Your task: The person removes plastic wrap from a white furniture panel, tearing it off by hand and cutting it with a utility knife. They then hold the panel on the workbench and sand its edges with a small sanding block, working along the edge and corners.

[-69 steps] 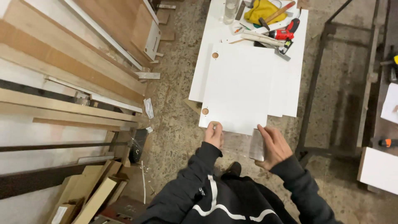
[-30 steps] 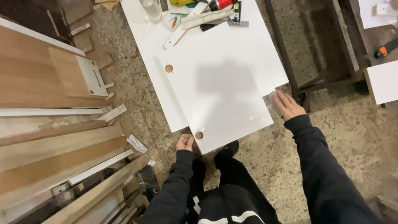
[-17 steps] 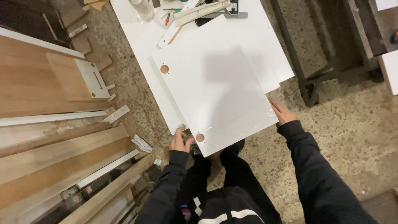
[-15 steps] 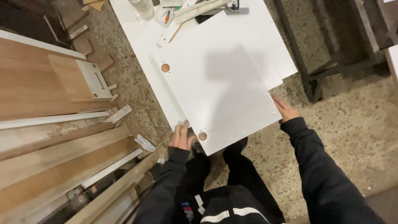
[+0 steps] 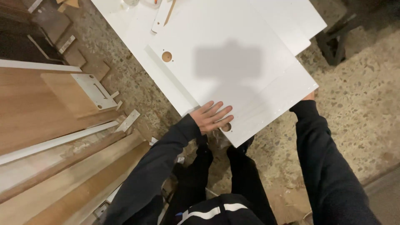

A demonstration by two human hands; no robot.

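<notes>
A white board (image 5: 233,71) with two round hinge holes along its left side lies on a larger white panel (image 5: 137,37). My left hand (image 5: 211,116) rests flat on the board's near left corner, fingers spread, beside the near hole (image 5: 226,127). My right hand (image 5: 309,96) is mostly hidden under the board's near right corner; only a bit of it shows above the black sleeve, gripping that edge.
Wooden planks and boards (image 5: 46,112) are stacked on the floor at the left, with a white bracket piece (image 5: 93,89). A dark metal frame (image 5: 337,39) stands at the upper right. Speckled concrete floor (image 5: 358,104) surrounds the boards.
My left hand moved from the board's near edge onto its top surface and spread flat. The view has come closer to the board. My right hand slipped further under the right corner.
</notes>
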